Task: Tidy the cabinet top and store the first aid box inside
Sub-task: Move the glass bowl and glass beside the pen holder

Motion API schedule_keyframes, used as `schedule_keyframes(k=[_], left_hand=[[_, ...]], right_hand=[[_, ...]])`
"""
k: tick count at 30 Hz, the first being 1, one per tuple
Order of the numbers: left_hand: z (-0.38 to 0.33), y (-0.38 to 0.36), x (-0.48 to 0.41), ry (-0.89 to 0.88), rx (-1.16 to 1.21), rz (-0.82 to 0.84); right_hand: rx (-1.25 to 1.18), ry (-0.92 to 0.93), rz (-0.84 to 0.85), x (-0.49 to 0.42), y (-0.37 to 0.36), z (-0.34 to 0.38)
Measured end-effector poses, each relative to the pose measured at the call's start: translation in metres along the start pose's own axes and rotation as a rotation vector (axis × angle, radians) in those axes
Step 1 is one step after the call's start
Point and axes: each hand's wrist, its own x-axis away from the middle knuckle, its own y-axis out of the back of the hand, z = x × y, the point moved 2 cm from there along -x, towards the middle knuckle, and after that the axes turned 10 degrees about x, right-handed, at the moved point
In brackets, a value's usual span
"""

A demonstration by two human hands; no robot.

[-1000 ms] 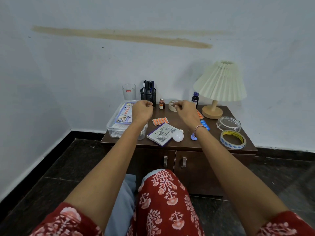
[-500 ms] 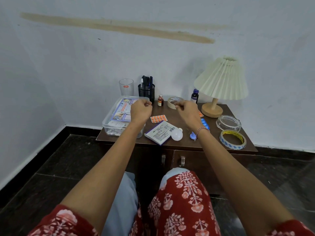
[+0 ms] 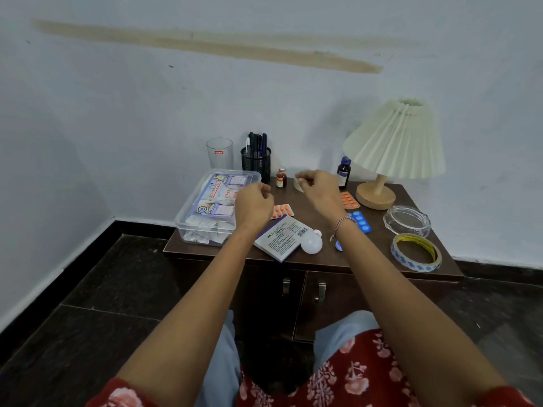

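1. Setting: a room in a home.
2. Evidence: low brown 2-door cabinet [image 3: 340,292] against a white painted wall [image 3: 147,113], on a dark tiled floor [image 3: 102,289].
3. Evidence on top: pleated table lamp [image 3: 396,142], drinking glass [image 3: 219,154], pen holder [image 3: 256,163], medicine bottle [image 3: 343,173], pill strips [image 3: 282,210].

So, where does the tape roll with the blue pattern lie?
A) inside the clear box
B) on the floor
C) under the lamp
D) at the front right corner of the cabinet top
D: the tape roll lies flat on the cabinet top at its front right corner, just in front of the glass dish.
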Motion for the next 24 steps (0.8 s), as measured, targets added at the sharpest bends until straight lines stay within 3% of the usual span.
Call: schedule_keyframes(k=[14,18,24], left_hand=[[0.024,0.036,-0.013,-0.001,0.009,-0.101],[0.027,0.039,-0.010,-0.067,-0.156,-0.101],[0.023,0.027,0.002,-0.135,-0.519,0.046]], right_hand=[[-0.065,0.021,0.055,-0.019,-0.053,0.040],[-0.110,-0.045,0.065,-0.025,-0.058,0.031],[-0.227,-0.202,0.140,-0.048,-0.075,0.029]])
